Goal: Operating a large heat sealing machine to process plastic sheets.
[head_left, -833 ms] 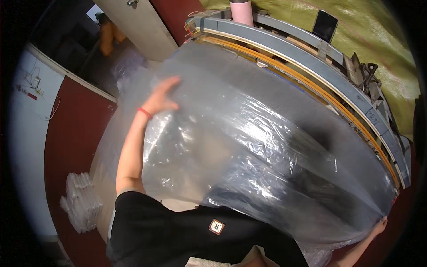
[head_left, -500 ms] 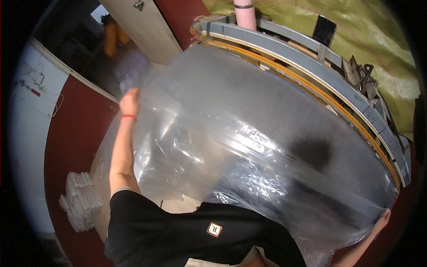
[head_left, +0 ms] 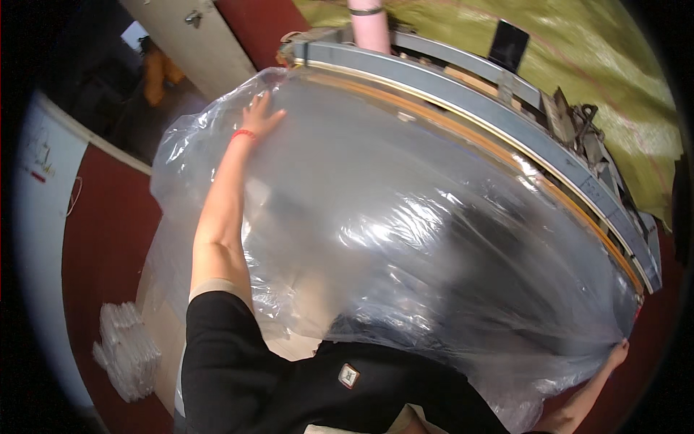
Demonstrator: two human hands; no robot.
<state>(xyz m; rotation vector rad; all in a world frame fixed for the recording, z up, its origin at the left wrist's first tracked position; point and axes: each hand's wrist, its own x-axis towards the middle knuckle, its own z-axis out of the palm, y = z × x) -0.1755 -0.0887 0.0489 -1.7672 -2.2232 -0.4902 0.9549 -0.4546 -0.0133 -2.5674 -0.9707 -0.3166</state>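
Note:
A large clear plastic sheet point(head_left: 325, 217) lies over the grey table top point(head_left: 340, 108), wrinkled and shiny, its near part hanging toward my body. My left hand point(head_left: 262, 121), with a red band at the wrist, rests on the sheet near the far left corner, fingers spread. At the right end of the table, my right hand point(head_left: 619, 353) is closed around the sheet's edge; its fingers show only in part. Left of my left hand, the sheet bunches and hangs past the table's edge.
A grey metal rail point(head_left: 434, 74) with an orange strip point(head_left: 463, 130) runs along the far edge. Behind it are a pink roll point(head_left: 370, 25), a black phone-like slab point(head_left: 509, 45) and metal tools point(head_left: 582, 123). A stack of clear folded packets point(head_left: 129, 351) stands left, below a door point(head_left: 195, 43).
My left hand has moved right and away from me, opening flat on the sheet. The sheet now reaches the far rail and covers more of the table. My right hand stays at the edge.

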